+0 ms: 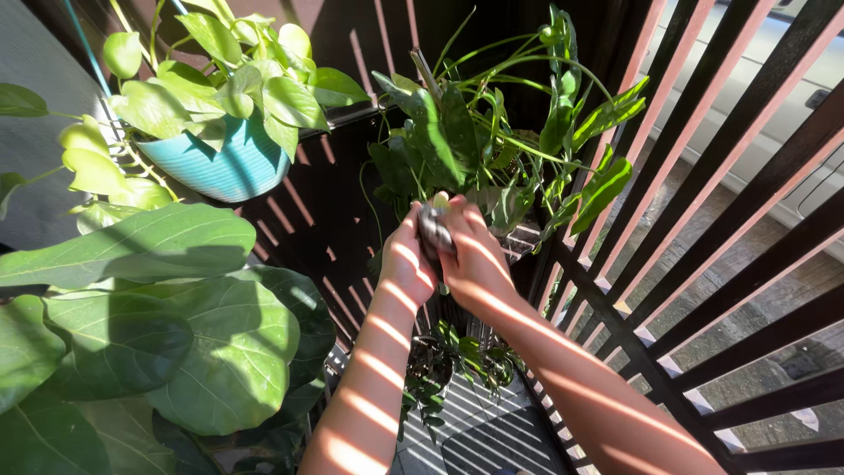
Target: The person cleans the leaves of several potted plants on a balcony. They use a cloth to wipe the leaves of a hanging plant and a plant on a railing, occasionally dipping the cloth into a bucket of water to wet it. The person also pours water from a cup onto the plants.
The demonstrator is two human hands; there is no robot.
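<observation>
Both my hands reach up and forward into a leafy green plant [492, 132] with long narrow leaves in the corner of a balcony. My left hand [406, 264] and my right hand [475, 255] press together around a small dark object [433, 230] held between them at the plant's base. I cannot tell what that object is. The plant's pot is hidden behind leaves and my hands. Stripes of sunlight fall across both forearms.
A teal pot [220, 163] with pale green heart-shaped leaves hangs at upper left. A plant with very large leaves [167, 325] fills the lower left. A small dark-leaved plant [448, 361] sits below my arms. A dark slatted railing [703, 290] runs along the right.
</observation>
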